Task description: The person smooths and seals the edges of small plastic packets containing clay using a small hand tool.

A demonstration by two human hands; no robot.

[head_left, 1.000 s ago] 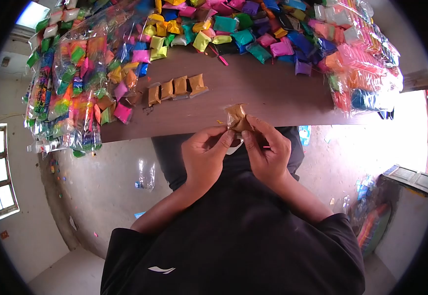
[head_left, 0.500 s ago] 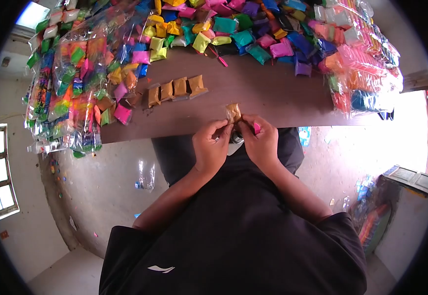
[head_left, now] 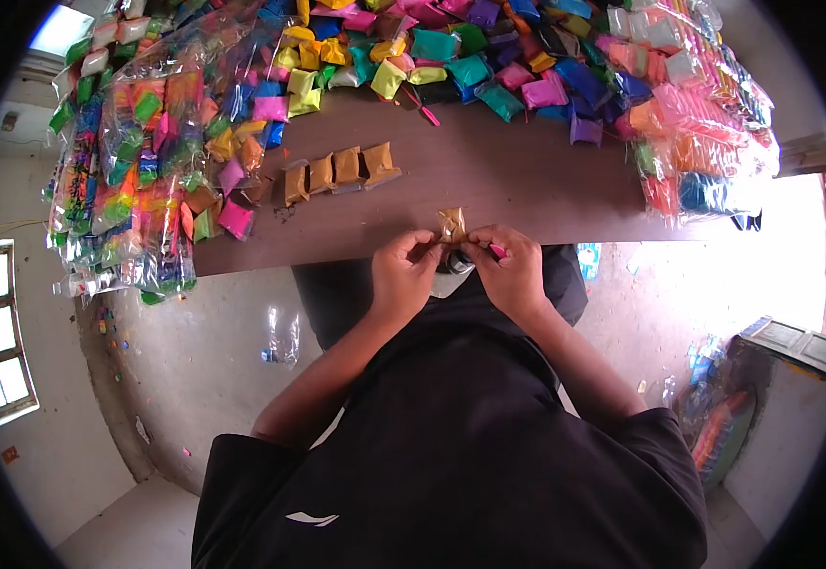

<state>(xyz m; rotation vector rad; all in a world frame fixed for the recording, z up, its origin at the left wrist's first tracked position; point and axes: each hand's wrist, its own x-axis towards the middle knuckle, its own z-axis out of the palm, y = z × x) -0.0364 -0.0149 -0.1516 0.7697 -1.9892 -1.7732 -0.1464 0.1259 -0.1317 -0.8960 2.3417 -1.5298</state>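
Note:
A small golden-brown packet [head_left: 453, 225] in clear wrapping is held at the table's front edge. My left hand [head_left: 405, 275] pinches its lower left side between thumb and fingers. On the other side, my right hand [head_left: 510, 270] closes on its lower right, also keeping a small pink object [head_left: 497, 250] in its fingers; most of that object is hidden. Further back to the left, several brown packets [head_left: 347, 166] of the same kind lie in a row on the brown table [head_left: 527, 190].
Many coloured packets [head_left: 470, 71] are heaped along the table's back. Clear bags of packets stand at the left [head_left: 138, 180] and right [head_left: 702, 142]. A pink-tipped tool [head_left: 429, 115] lies before the heap. Plastic wrapping [head_left: 282, 337] lies on the floor.
My hands have moved slightly apart at the packet's lower corners, showing more of the packet between them. The row of brown packets has stayed in place.

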